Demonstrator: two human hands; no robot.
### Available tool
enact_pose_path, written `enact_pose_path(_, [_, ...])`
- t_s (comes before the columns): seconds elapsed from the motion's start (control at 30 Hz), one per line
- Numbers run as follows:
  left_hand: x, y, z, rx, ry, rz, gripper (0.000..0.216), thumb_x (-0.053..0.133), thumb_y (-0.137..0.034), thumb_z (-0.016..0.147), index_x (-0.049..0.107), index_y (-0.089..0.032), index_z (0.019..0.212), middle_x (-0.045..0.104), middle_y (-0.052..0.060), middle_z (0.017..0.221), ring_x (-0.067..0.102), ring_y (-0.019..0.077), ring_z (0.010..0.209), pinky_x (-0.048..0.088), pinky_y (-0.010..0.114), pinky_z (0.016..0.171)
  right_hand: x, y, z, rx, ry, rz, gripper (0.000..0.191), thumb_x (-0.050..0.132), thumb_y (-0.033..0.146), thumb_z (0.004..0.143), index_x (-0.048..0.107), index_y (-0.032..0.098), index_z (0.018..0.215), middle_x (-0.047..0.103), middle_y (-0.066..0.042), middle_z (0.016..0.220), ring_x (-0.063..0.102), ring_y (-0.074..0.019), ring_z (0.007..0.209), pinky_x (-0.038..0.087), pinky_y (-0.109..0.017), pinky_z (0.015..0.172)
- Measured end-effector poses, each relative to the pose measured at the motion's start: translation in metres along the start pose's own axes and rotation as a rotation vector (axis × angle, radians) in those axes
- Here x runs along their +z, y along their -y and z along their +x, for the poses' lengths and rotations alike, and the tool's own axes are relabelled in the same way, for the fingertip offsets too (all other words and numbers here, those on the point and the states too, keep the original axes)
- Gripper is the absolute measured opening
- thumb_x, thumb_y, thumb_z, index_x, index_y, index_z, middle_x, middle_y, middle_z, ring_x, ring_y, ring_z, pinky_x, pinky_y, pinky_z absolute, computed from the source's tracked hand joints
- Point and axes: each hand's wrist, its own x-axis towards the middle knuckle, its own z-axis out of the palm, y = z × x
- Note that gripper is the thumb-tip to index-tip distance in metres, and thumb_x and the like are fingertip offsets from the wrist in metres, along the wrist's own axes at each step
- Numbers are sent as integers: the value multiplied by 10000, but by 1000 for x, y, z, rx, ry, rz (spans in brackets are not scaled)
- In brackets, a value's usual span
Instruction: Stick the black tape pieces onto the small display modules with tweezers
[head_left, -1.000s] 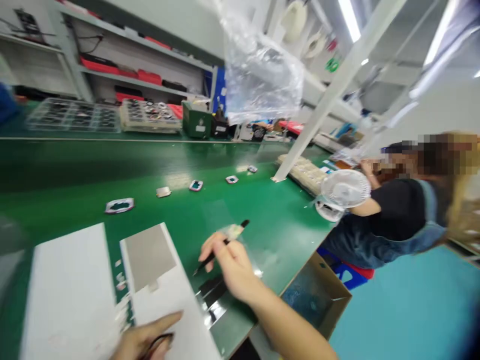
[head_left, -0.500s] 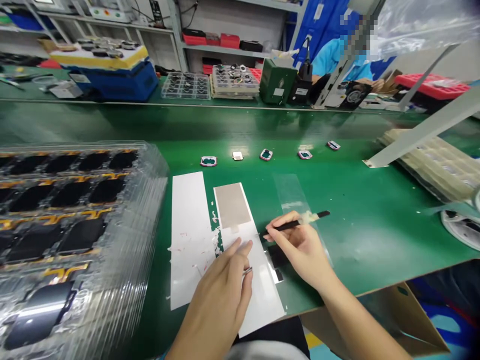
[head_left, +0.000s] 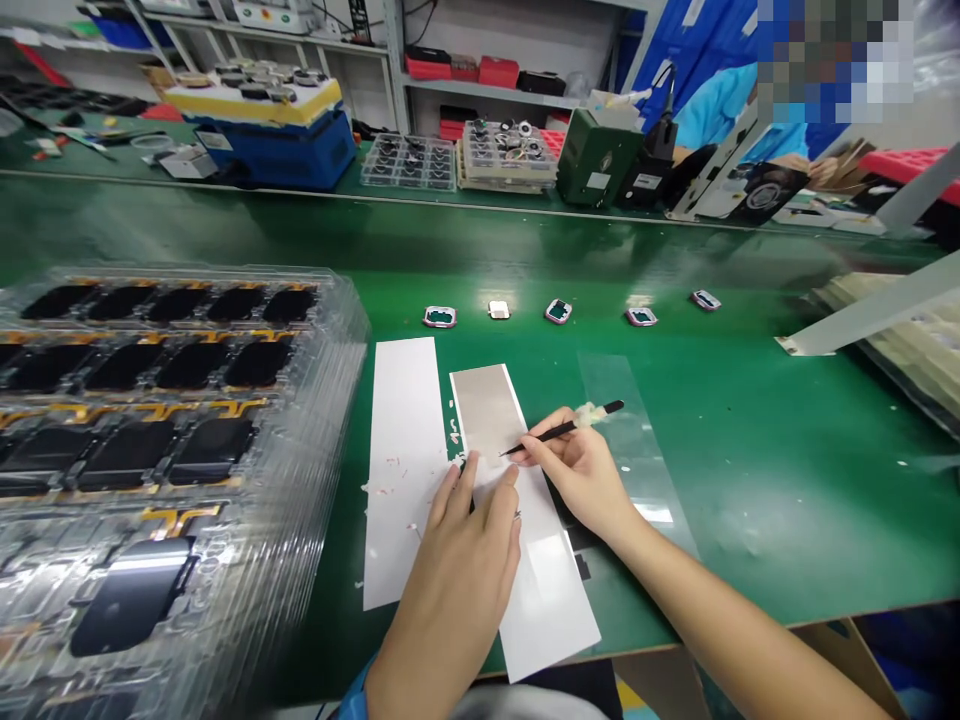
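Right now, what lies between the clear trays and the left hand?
In the head view, green bench and a flecked white strip lie between the trays and the left hand.

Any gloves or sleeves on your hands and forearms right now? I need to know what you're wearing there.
The left hand and right hand are bare, with no gloves. The right forearm shows no sleeve. A bright blue sleeve cuff shows at the lower end of the left forearm.

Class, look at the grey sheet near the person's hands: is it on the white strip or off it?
On: the grey sheet lies on the far end of the white strip, with a white margin showing beside it.
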Motion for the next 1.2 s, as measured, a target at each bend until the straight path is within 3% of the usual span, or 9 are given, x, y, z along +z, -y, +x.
enact_pose_path(0.37, [-3,-3,3,-38,-20,-33,248,391,-108,975,521,-178,1174,658,112,1291,433,353,1381,355,608,1108,-6,15,-3,-19,-35,73,297,795,376,755,564,196,808,714,-4,672,738,-160,607,630,-272,628])
enact_pose_path(0.47, [-9,-6,0,-117,-97,-239,157,397,-158,990,537,-205,1042,663,112,1222,493,330,1314,384,573,1062,-9,29,-19,-136,-162,103,219,770,318,795,587,203,828,730,-10,764,752,-159,659,647,-280,661])
enact_pose_path(0.57, [-14,-11,-4,-290,-154,-655,106,398,-275,1027,496,-239,1006,687,65,1018,648,242,984,501,418,850,-1,37,-43,-298,-295,111,128,729,244,843,606,213,862,710,-11,801,768,-189,715,662,-298,663])
enact_pose_path(0.63, [-18,-15,-7,-397,-163,-951,107,395,-338,1039,455,-250,1026,681,22,877,630,173,742,495,322,712,10,35,-59,-367,-331,111,89,687,209,877,599,224,884,686,-9,814,772,-202,756,667,-300,658])
enact_pose_path(0.73, [-23,-21,-9,-460,-149,-1222,136,405,-382,1038,418,-247,1052,644,-13,763,528,126,594,436,259,616,25,24,-75,-419,-299,121,94,599,146,924,580,238,926,671,-14,836,768,-199,819,670,-304,668])
enact_pose_path(0.87, [-25,-28,-10,-482,-191,-1350,195,389,-431,1035,422,-239,1048,587,-20,722,470,129,619,390,262,640,31,10,-80,-450,-224,121,146,533,108,948,537,252,973,693,-31,859,760,-196,854,664,-314,666])
enact_pose_path(1.03, [-14,-29,-8,-450,-274,-1399,256,472,-495,988,428,-249,1046,596,-17,713,439,139,595,362,271,610,27,7,-78,-481,-235,104,138,543,115,944,532,251,964,698,-34,860,753,-198,869,648,-309,653])
enact_pose_path(1.2, [-4,-23,-3,-479,-308,-1438,261,506,-488,973,405,-248,990,590,-43,666,398,114,521,325,250,555,26,6,-77,-424,-181,195,100,544,157,956,533,256,953,683,-11,847,751,-198,862,653,-363,702])
